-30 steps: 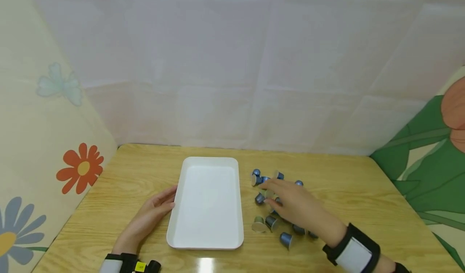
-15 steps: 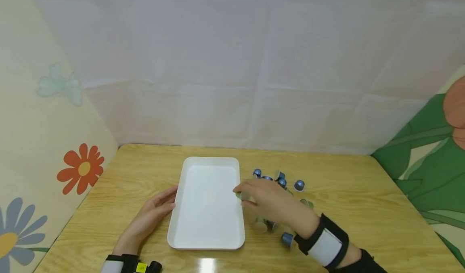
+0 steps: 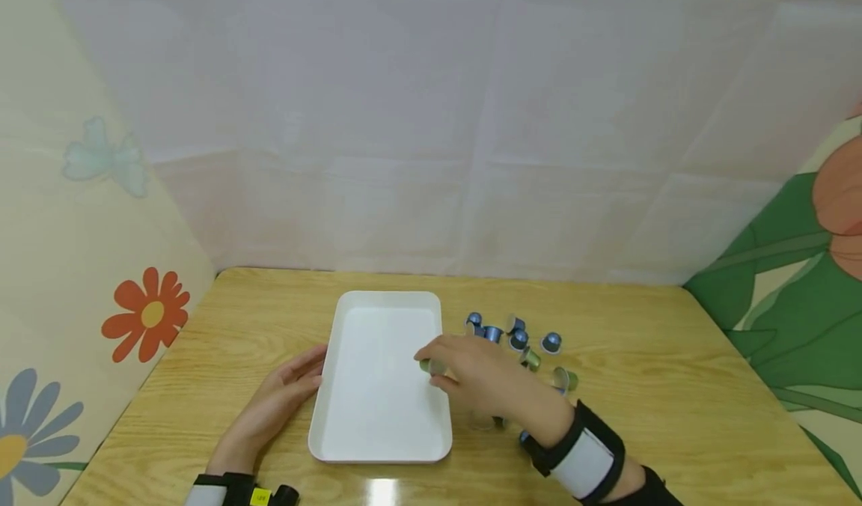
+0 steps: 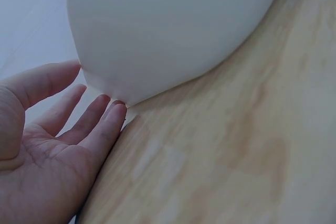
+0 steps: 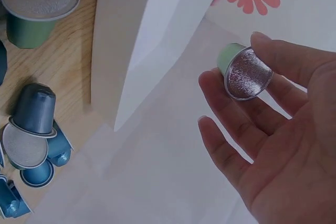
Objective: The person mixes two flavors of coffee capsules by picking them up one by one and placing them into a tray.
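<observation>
Taking the white tray [image 3: 377, 409] as the clock's centre, with twelve at the far side of the desk [image 3: 626, 341], the left hand [image 3: 279, 397] is at nine o'clock. Its fingers are extended and loosely spread; in the left wrist view, the thumb and fingertips touch the tray's outer side.

The right hand [image 3: 478, 373] comes in from four o'clock and pinches a green capsule [image 5: 249, 74] between thumb and fingers, over the tray's three o'clock side. The capsule is tilted, its silvery lid turned toward the right wrist camera, while the little finger stands apart from it.

At two o'clock, well apart from the tray, lies a cluster of blue capsules [image 3: 494, 334], some on their sides and touching. One blue capsule [image 3: 551, 342] stands lid-down just beyond it. Around three o'clock lie a tipped green capsule nearest the cluster [image 3: 530, 359] and another farther out [image 3: 571, 379]. Toward four o'clock, more capsules are partly hidden by the right hand and its black wristband [image 3: 575, 453].

A creased white cloth [image 3: 404, 132] hangs at twelve; a red flower print [image 3: 144, 315] shows at ten.
</observation>
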The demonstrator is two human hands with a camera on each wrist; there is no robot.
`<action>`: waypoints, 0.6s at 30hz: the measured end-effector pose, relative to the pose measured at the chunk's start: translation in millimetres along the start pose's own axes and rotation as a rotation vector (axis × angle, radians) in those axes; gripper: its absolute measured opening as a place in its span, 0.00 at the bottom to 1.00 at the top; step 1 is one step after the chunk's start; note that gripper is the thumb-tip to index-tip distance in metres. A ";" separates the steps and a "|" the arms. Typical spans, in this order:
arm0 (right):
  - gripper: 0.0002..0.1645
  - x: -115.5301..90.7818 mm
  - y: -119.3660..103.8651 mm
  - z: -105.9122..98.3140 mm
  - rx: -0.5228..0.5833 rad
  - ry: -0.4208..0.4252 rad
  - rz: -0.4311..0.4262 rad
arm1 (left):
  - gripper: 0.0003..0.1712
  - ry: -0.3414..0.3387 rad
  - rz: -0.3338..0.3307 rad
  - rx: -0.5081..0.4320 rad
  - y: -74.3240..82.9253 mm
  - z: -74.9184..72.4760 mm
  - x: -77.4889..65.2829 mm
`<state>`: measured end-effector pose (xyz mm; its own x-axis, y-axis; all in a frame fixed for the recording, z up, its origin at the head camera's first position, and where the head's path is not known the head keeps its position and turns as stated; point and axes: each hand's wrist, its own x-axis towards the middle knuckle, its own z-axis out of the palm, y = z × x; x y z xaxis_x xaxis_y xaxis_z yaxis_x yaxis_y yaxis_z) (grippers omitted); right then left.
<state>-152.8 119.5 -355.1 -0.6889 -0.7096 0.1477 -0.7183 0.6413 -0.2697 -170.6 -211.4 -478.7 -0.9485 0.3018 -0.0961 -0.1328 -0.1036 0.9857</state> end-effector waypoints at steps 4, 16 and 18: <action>0.18 2.9 -2.3 -0.4 -0.007 0.001 0.012 | 0.37 0.021 -0.019 -0.008 -0.3 0.5 -0.7; 0.16 27.1 -19.5 23.6 -0.023 -0.109 -0.032 | 0.38 -0.022 0.023 -0.003 -0.9 0.3 -0.2; 0.16 31.0 -22.5 29.2 -0.044 -0.134 -0.039 | 0.38 -0.016 0.013 -0.002 -0.3 1.0 -0.2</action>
<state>-155.1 74.6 -372.3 -0.6432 -0.7652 0.0277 -0.7500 0.6223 -0.2240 -170.1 -210.5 -478.8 -0.9456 0.3151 -0.0808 -0.1208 -0.1094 0.9866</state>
